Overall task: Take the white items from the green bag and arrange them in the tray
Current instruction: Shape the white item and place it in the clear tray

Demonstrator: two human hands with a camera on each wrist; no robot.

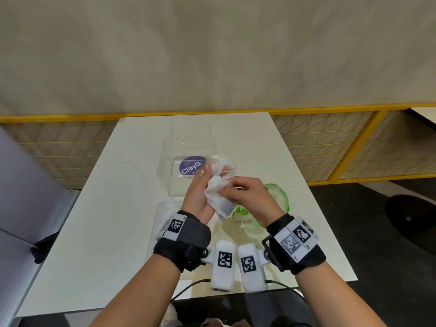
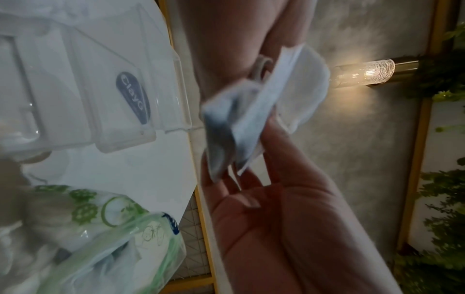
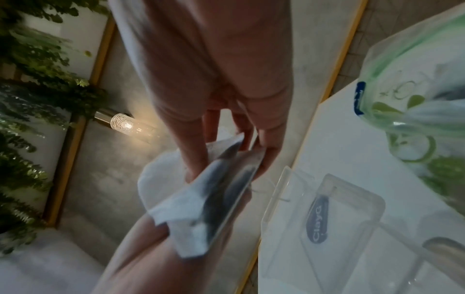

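Both hands are raised above the white table (image 1: pixel 106 208) with a small stack of white face masks (image 1: pixel 218 192) between them. My left hand (image 1: pixel 200 185) holds the stack from the left, fingers pointing up and thumb against it; the masks (image 2: pixel 251 111) lie across its fingers. My right hand (image 1: pixel 236 187) pinches the top mask (image 3: pixel 191 204) at its edge, thumb and fingers on either side. One mask's loop and cup stick out above, over the clear tray (image 1: pixel 165 161) with a purple ClayG sticker. The green-patterned bag (image 1: pixel 276 197) lies open under my right hand, with more white items inside.
A second clear plastic piece (image 1: pixel 162 208) lies by my left wrist. A yellow-framed mesh railing (image 1: pixel 330 142) runs behind the table, and a grey seat (image 1: pixel 23 185) stands on the left. A dark round base (image 1: pixel 410 218) sits on the floor at right.
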